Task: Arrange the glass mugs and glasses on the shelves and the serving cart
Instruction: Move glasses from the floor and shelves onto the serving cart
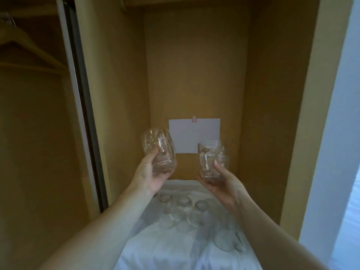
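Note:
My left hand (151,172) grips a clear glass mug (158,151) from below, tilted with its handle facing me. My right hand (222,182) holds a second clear glass mug (212,158) upright by its base, handle toward me. Both mugs are raised inside a wooden cabinet niche, above a white cloth (175,246) that covers the surface below. On that cloth stand several clear glasses (183,209) in a row, and another glass mug (226,236) sits at the right front.
A white paper sheet (194,133) is clipped to the niche's back wall. Wooden side walls (272,114) close in left and right. A sliding door edge (81,106) and wooden hangers (25,45) lie to the left.

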`<action>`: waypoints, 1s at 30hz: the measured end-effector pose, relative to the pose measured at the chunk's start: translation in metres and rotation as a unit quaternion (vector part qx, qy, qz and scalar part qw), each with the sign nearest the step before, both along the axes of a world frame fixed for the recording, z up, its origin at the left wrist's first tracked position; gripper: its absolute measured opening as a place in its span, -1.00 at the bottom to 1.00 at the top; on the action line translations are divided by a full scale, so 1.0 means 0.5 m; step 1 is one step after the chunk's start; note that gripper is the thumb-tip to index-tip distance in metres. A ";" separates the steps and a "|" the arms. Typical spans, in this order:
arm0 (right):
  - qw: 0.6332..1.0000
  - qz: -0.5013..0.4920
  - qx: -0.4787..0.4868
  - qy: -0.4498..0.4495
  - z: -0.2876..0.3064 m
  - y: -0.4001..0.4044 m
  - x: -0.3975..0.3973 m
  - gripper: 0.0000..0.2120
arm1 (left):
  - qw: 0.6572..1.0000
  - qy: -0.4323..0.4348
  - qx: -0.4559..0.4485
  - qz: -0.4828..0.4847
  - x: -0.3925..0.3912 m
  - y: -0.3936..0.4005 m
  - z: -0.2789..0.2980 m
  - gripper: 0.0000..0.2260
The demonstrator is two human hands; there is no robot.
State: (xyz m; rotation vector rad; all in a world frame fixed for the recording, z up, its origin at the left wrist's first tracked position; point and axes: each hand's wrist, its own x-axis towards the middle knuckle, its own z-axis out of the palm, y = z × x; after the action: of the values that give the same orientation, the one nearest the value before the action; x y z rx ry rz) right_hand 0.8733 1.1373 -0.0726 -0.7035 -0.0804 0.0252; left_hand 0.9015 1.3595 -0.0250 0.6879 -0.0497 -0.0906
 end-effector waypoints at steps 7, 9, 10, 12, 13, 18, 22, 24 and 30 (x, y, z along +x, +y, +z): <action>0.997 -0.065 -0.034 -0.011 -0.021 0.081 -0.116 -0.47 | 0.997 -0.016 0.060 -0.051 -0.073 0.068 -0.021 -0.54; 0.996 -0.083 -0.036 -0.023 -0.024 0.091 -0.160 -0.49 | 0.995 -0.007 0.064 -0.082 -0.092 0.069 -0.026 -0.58; 0.995 -0.093 -0.040 -0.024 -0.024 0.094 -0.183 -0.52 | 0.993 -0.003 0.066 -0.100 -0.101 0.065 -0.030 -0.59; 0.992 -0.116 -0.040 -0.019 -0.025 0.096 -0.231 -0.52 | 0.987 0.006 0.074 -0.145 -0.120 0.051 -0.035 -0.61; 0.991 -0.129 -0.040 -0.017 -0.025 0.095 -0.249 -0.47 | 0.983 0.012 0.075 -0.166 -0.130 0.043 -0.036 -0.62; 0.977 -0.203 -0.063 -0.008 -0.039 0.060 -0.363 -0.56 | 0.960 0.009 0.071 -0.270 -0.207 -0.024 -0.050 -0.50; 0.965 -0.247 -0.084 0.005 -0.036 0.015 -0.464 -0.58 | 0.942 -0.027 0.102 -0.318 -0.270 -0.100 -0.056 -0.58; 0.952 -0.285 -0.112 0.020 -0.033 -0.012 -0.516 -0.50 | 0.931 -0.060 0.124 -0.337 -0.292 -0.145 -0.062 -0.63; 0.905 -0.393 -0.159 0.039 -0.032 -0.115 -0.671 -0.61 | 0.898 -0.122 0.201 -0.373 -0.367 -0.330 -0.074 -0.49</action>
State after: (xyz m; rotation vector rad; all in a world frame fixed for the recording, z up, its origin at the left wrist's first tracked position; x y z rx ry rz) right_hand 0.5378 1.0798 -0.0888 -1.0202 0.2966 -0.7253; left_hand 0.7182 1.1943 -0.0622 1.0637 -0.5520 -0.7720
